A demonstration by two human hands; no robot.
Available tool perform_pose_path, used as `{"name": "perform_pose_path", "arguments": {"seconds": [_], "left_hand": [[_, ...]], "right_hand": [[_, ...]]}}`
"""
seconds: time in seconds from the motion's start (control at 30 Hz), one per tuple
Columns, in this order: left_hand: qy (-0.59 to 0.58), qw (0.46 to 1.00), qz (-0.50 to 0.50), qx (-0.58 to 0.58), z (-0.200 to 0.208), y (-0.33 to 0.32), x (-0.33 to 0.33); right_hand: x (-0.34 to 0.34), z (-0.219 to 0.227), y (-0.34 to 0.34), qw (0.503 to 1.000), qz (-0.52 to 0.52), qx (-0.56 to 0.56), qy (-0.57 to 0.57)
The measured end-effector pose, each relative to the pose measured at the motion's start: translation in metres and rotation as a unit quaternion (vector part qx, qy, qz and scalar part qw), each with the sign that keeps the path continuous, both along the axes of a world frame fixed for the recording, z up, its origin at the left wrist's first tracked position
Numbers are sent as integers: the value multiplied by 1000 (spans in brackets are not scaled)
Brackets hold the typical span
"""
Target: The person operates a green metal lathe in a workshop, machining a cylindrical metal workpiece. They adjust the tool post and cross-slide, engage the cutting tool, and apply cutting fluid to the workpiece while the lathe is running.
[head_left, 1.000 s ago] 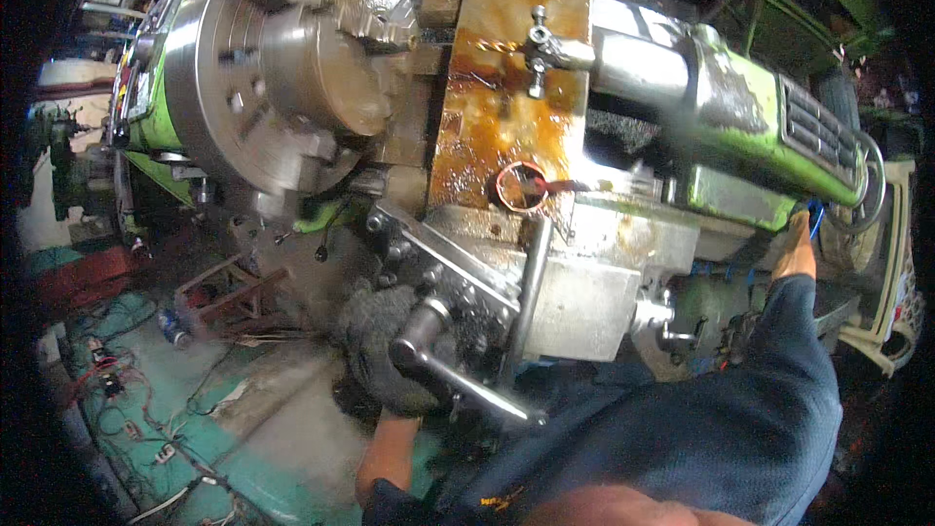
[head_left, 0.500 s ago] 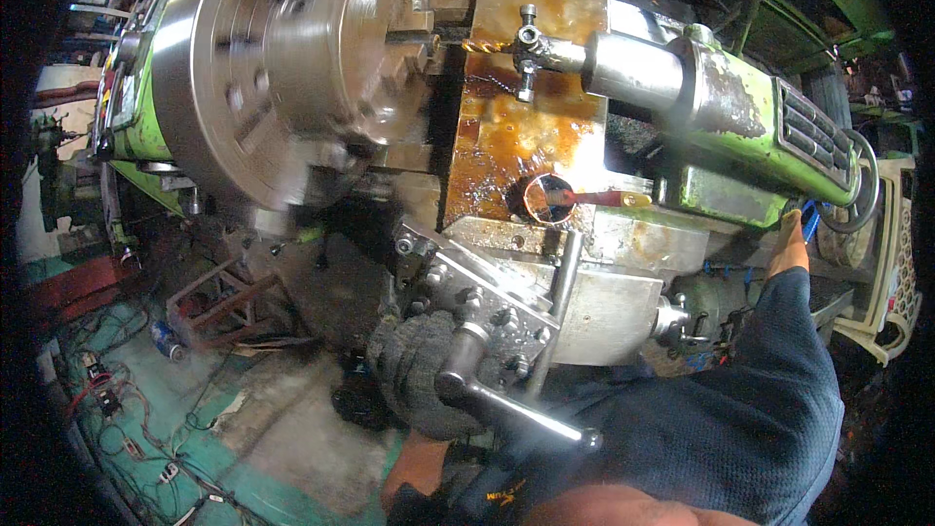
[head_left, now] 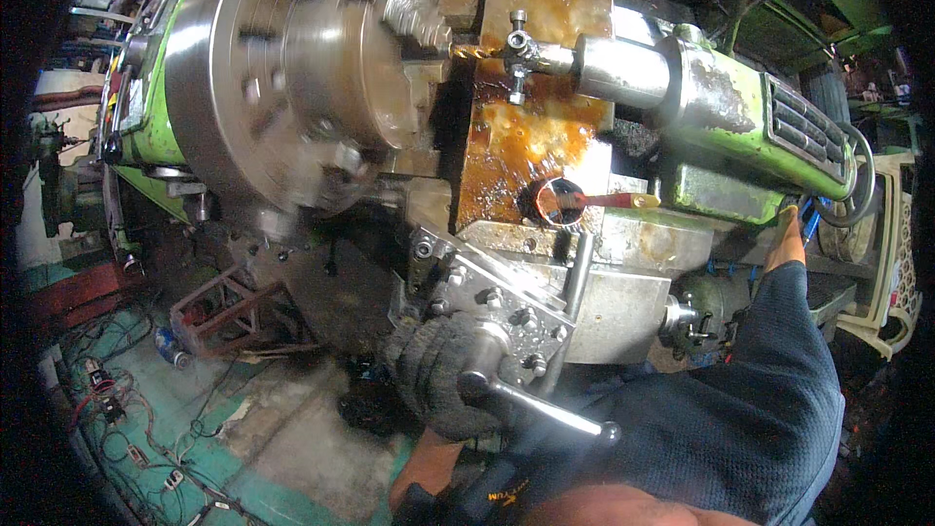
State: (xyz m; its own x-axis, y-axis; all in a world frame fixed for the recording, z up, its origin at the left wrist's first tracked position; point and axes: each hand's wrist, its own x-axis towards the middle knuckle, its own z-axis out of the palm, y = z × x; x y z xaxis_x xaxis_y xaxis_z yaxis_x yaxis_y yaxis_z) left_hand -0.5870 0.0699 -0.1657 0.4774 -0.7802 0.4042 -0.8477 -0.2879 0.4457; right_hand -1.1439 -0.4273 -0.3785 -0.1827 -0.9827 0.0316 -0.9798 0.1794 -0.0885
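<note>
My left hand (head_left: 429,370), in a dark knit glove, is closed against the near side of the tool post (head_left: 516,317), beside the hub of its long clamping lever (head_left: 555,409). My bare right hand (head_left: 790,224) reaches to the near side of the green tailstock (head_left: 726,102), close to its handwheel (head_left: 859,175); its fingers are hidden. From the tailstock quill (head_left: 623,71) a gold-coloured twist drill (head_left: 474,53) points at the large chuck (head_left: 341,68), which is blurred by spinning. A bolted clamp (head_left: 520,54) sits behind the drill.
A round cup (head_left: 559,203) of dark liquid stands on the oily cross slide (head_left: 536,141), with a red-handled brush (head_left: 618,201) lying across it. At lower left are a rusty metal frame (head_left: 239,307), a blue can (head_left: 171,347) and cables (head_left: 122,419) on the floor.
The chuck keeps spinning. The tailstock and drill appear slightly nearer the chuck. My whole view has shifted a little; both hands stay at the same places on the machine.
</note>
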Motion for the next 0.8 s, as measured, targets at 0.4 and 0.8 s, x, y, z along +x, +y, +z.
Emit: {"name": "perform_pose_path", "arguments": {"seconds": [0.4,0.8], "left_hand": [[3,1000,-5,5,4,1,-8],[-17,1000,-7,-15,5,-7,-14]], "right_hand": [[10,-6,18,1000,-5,5,-14],[38,-5,7,999,-16,-16,-49]]}}
